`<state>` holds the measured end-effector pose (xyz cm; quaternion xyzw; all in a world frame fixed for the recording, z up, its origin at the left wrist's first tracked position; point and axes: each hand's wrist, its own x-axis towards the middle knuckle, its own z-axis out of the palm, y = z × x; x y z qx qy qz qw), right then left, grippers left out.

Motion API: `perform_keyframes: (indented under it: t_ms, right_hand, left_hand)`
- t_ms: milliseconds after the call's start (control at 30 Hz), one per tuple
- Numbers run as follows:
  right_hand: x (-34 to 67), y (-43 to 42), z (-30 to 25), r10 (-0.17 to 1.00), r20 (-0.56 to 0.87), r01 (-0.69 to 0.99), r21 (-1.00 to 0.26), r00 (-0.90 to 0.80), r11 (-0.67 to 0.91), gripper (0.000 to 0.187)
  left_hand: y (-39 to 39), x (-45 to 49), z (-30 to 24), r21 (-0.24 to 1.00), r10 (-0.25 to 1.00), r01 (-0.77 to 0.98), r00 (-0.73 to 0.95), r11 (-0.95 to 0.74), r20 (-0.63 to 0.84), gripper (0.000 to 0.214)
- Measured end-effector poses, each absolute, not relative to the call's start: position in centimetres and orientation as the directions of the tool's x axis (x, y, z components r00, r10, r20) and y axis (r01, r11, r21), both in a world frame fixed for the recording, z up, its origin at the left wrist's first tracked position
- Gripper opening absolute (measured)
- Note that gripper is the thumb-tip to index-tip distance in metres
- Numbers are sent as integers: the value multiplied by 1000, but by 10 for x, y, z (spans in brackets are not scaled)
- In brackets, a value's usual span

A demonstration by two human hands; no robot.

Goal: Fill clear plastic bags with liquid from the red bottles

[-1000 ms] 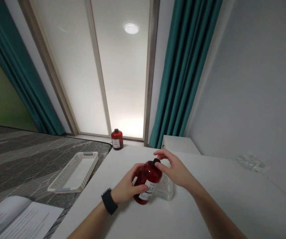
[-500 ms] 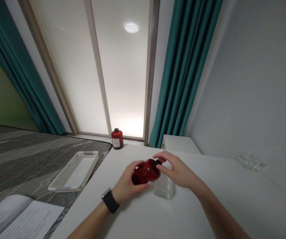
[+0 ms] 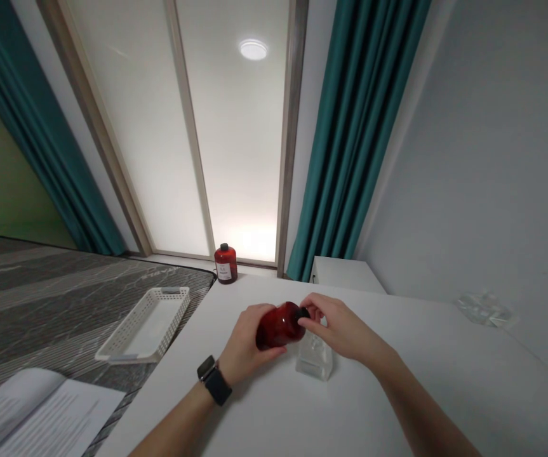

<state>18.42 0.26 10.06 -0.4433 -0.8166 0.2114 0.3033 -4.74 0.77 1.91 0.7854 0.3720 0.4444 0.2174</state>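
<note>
A dark red bottle (image 3: 280,325) with a black cap (image 3: 303,313) lies tilted on its side above the white table, its cap end to the right. My left hand (image 3: 247,343) wraps round the body of the bottle. The thumb and fingers of my right hand (image 3: 331,325) are closed on the black cap. Just below the cap end, a clear glass-like container (image 3: 315,357) rests on the table, partly covered by the bottle and my right hand. Toward the far left edge of the table stands a second red bottle (image 3: 226,264), upright, with a black cap and white label.
Left of the white table (image 3: 364,412), a white perforated basket (image 3: 159,324) and an open book (image 3: 40,412) lie on a grey patterned surface. A crumpled clear plastic piece (image 3: 486,309) is at the right by the wall. A white cabinet (image 3: 347,274) stands behind the table.
The fingers of my right hand have curled in and closed more tightly on the cap. The bottle has shifted very slightly, still in my left hand.
</note>
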Motion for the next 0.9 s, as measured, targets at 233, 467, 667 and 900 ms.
perform_keyframes:
  t_ms: [233,467,667,900]
  right_hand:
    - [184,1,102,799,280,605,-534,-533,591,23]
    - [184,1,102,855,235,744,-422,-463,519,15]
    - [185,2,101,844,222,697,-483,-489,531,5]
    - [188,3,94,817,243,651,-505,-522,566,23]
  left_hand:
    - [8,-49,21,522,715,502,361,-690,599,67]
    - [8,-49,19,488,700,511,414,-708,582,69]
    - [9,-49,19,486,695,505,417,-713,586,69]
    - [12,-51,16,451,677,516,442,-728,588,68]
